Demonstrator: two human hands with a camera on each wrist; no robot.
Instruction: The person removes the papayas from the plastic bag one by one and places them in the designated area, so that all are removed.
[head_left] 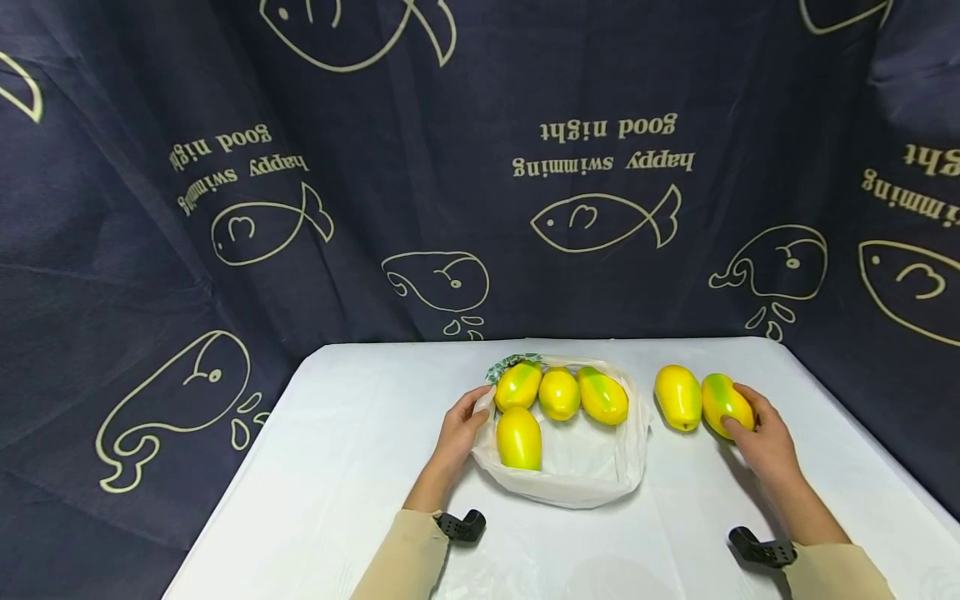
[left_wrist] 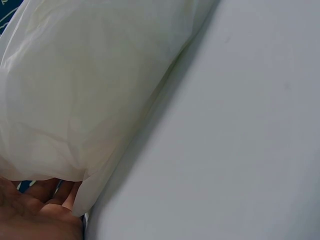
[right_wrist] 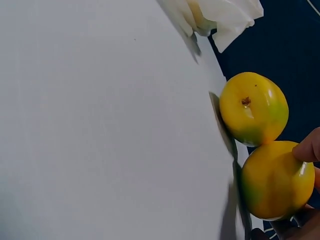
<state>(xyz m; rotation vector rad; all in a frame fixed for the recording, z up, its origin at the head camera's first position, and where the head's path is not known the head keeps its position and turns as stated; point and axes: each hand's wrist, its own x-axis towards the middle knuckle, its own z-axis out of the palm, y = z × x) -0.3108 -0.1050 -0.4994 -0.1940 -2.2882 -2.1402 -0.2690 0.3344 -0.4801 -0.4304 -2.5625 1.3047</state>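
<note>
My left hand [head_left: 459,429] pinches the left edge of a white plastic bag [head_left: 573,492], which lies spread wide at its mouth. Several yellow mangoes are in it: three along the far side and one mango [head_left: 519,440] nearer me on the left. In the left wrist view the bag's side [left_wrist: 95,95] covers part of the fingers. To the right of the bag, my right hand [head_left: 768,442] grips a yellow mango with a green patch [head_left: 723,402], thumb on its near side. Another mango [head_left: 678,398] stands just left of it, and the right wrist view shows the two side by side.
A white-covered table [head_left: 360,467] carries everything. Dark blue cloth [head_left: 420,167] with fish and whale drawings hangs behind it and at both sides. Each wrist wears a black camera band, the left one [head_left: 461,527] close to the table.
</note>
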